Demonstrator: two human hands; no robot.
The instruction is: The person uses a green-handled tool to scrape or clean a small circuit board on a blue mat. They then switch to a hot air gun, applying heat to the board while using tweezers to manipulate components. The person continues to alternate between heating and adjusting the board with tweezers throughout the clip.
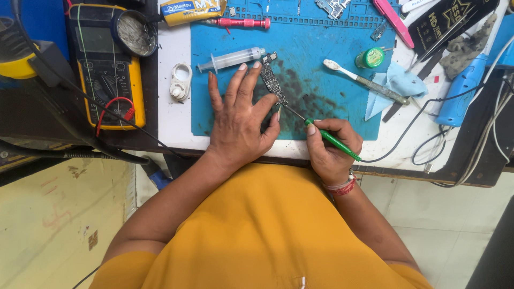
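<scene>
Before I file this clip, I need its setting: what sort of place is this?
Likely an electronics repair bench: a narrow dark circuit board on a blue work mat, and a yellow multimeter.

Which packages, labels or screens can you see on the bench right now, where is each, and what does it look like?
Multimeter: left of the blue mat, yellow rectangular case with a grey screen at its top, blank as far as I can tell.
Tube or pack: top edge, above the syringe, yellow and blue with a printed label.
Flat packet: top right corner, black with gold print.
</scene>
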